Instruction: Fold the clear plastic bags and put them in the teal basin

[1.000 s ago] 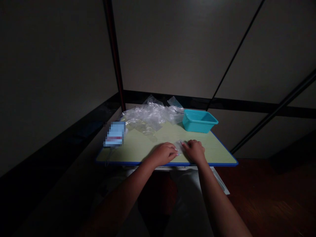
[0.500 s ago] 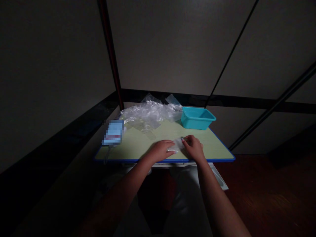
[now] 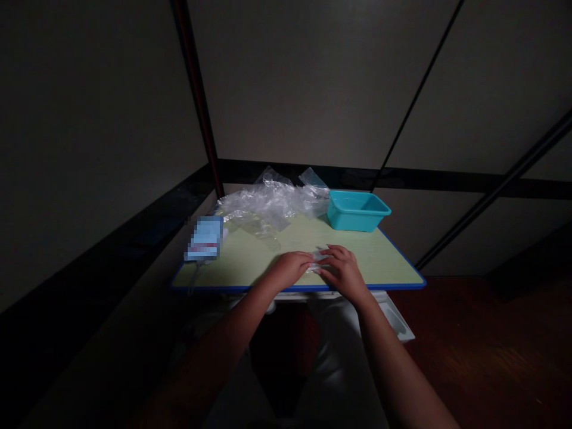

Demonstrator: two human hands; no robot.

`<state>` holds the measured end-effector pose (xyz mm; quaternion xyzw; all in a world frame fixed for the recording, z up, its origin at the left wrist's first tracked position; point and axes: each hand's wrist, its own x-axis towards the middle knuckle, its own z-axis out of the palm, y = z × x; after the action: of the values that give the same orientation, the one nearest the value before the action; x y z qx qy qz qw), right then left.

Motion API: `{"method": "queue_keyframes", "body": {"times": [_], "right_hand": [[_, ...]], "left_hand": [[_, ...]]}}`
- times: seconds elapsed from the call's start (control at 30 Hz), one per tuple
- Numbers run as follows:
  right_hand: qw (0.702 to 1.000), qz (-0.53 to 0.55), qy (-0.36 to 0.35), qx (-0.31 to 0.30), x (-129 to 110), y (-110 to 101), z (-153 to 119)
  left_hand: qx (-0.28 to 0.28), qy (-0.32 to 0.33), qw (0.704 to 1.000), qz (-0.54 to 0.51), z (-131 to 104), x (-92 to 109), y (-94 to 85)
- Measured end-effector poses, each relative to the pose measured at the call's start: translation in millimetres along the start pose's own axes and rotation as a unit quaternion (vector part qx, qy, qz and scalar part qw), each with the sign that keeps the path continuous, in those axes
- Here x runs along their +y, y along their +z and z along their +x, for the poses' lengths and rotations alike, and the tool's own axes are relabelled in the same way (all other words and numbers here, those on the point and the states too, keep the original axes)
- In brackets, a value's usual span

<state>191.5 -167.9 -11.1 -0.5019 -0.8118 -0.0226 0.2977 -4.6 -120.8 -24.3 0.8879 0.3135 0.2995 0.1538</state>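
Near the table's front edge lies a small piece of clear plastic (image 3: 315, 266), which looks like a folded plastic bag. My left hand (image 3: 291, 268) is at its left side, fingers together and closed on its edge. Over the right part, my right hand (image 3: 345, 271) rests with fingers stretched out and apart, pressing on the plastic. Both hands cover much of it, so its full outline is hidden.
A heap of crumpled clear plastic bags (image 3: 274, 199) spreads across the back left of the table (image 3: 250, 262). At the back right stands a turquoise plastic basket (image 3: 355, 220). On the left is a blurred-out pale blue item (image 3: 206, 238). Walls stand behind and left.
My right hand has moved left over the plastic, its fingers going from a pinch at the right edge to lying spread. Less of the plastic shows, and the hands are closer together.
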Motion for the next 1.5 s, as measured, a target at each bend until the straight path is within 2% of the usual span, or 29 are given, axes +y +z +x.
{"method": "queue_keyframes", "body": {"times": [0.3,0.73,0.87,0.97,1.03,1.1,1.23,1.5], "right_hand": [[0.999,-0.035,0.017,0.025,-3,3,5],[0.998,-0.013,-0.043,-0.043,-16,-8,-18],[0.998,-0.016,-0.051,-0.044,-17,-9,-26],[1.0,-0.008,0.013,0.01,-9,-10,-24],[0.993,-0.026,0.106,0.055,0,-11,-19],[0.976,-0.054,0.197,0.072,10,-12,-12],[0.951,-0.097,0.292,0.035,23,-11,2],[0.926,-0.131,0.35,-0.043,20,-4,18]], "left_hand": [[-0.003,-0.025,0.999,-0.026,1,-2,-1.3],[0.01,-0.046,0.997,-0.061,0,2,-5.8],[0.025,-0.024,0.997,-0.074,-1,3,-8.4],[0.052,0.015,0.996,-0.072,-3,6,-12.1],[0.044,0.043,0.997,-0.051,-4,10,-15.2],[0.016,0.063,0.998,-0.023,-5,15,-18.2],[-0.013,0.073,0.997,0.019,-5,24,-22.2],[-0.031,0.073,0.995,0.067,-6,25,-22.0]]}}
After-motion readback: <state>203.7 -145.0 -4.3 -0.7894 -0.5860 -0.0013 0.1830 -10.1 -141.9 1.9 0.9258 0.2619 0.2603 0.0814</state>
